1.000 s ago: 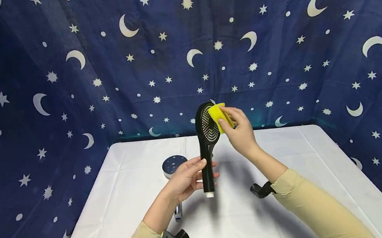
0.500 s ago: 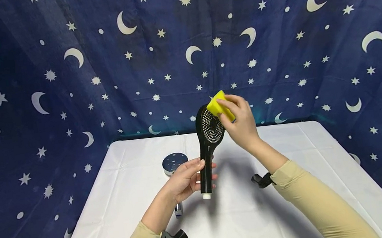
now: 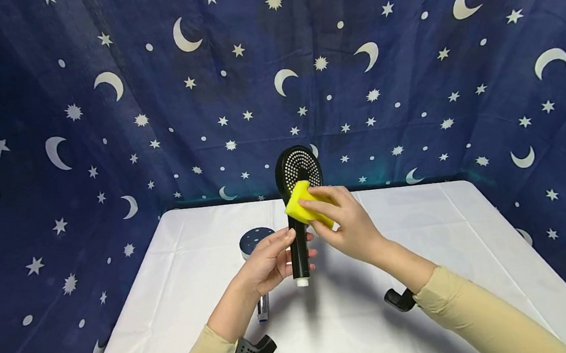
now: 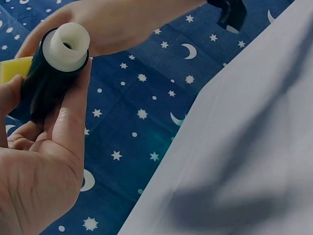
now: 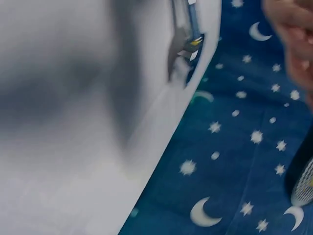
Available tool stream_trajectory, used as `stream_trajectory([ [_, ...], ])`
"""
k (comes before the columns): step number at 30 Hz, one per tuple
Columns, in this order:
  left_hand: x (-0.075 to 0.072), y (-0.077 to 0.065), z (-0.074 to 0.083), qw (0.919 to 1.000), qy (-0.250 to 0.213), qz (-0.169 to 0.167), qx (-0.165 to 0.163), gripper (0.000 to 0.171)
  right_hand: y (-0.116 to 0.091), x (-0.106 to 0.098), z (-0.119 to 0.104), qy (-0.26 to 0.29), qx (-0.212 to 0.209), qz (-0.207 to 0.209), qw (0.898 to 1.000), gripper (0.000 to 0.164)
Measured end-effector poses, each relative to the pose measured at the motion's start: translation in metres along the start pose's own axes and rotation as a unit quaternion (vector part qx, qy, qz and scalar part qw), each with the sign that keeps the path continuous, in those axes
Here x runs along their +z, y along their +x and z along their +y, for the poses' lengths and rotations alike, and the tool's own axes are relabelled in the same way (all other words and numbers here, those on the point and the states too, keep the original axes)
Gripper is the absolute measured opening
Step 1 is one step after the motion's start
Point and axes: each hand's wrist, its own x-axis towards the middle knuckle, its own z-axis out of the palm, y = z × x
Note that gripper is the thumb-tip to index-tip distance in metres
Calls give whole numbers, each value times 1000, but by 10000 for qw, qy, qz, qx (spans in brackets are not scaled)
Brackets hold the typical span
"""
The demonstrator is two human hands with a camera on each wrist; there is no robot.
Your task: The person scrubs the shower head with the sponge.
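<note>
A black shower head (image 3: 289, 170) with a face of pale nozzles is held upright above the table, its white threaded end (image 4: 70, 46) pointing down. My left hand (image 3: 271, 261) grips its handle, thumb in front and fingers behind. In my right hand (image 3: 348, 224) a yellow sponge (image 3: 297, 201) is pinched between thumb and fingers. The sponge overlaps the lower face and neck of the shower head. In the left wrist view, the sponge shows partly behind the handle. The right wrist view catches only the shower head's edge (image 5: 304, 183).
A second, chrome shower head (image 3: 257, 239) lies on the white-covered table (image 3: 185, 281), behind and left of my left hand, its middle hidden by that hand. A dark blue curtain (image 3: 232, 100) with moons and stars hangs around the back and sides.
My right hand has carried the sponge down and left, from the upper right of the nozzle face to its lower part and neck. The shower head has shifted slightly left and up.
</note>
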Motion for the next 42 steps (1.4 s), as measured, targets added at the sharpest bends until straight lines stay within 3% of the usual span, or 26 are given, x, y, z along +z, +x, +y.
stream_trajectory([
  [4,-2,-1,2,10000,-40,-84,29,54,-4,-6,22,-335,-204,3,9992,42],
  [9,-1,0,3,9997,-108,-189,56,54,-9,-11,48,-732,681,217,9947,40],
  [12,0,0,2,9997,-149,-180,91,52,-13,-7,46,-353,1455,255,9884,40],
  [15,1,2,2,9997,-118,-159,153,47,-14,1,32,310,2178,346,9749,41],
  [18,1,3,4,9997,-42,-117,211,41,-15,7,15,723,2491,402,9649,41],
  [23,-2,3,7,9994,42,-80,326,39,-17,8,-3,700,2003,118,9772,41],
  [29,-5,4,5,9995,106,-43,280,40,-16,6,-13,241,1156,1,9930,40],
  [34,-4,6,2,9998,54,-28,178,47,-9,7,-17,0,1200,70,9927,39],
  [37,-4,6,1,9997,-92,100,198,45,-11,7,-22,-83,1141,-169,9933,38],
  [42,-6,6,2,9985,-164,443,272,41,-21,3,-31,-117,684,-637,9956,38],
])
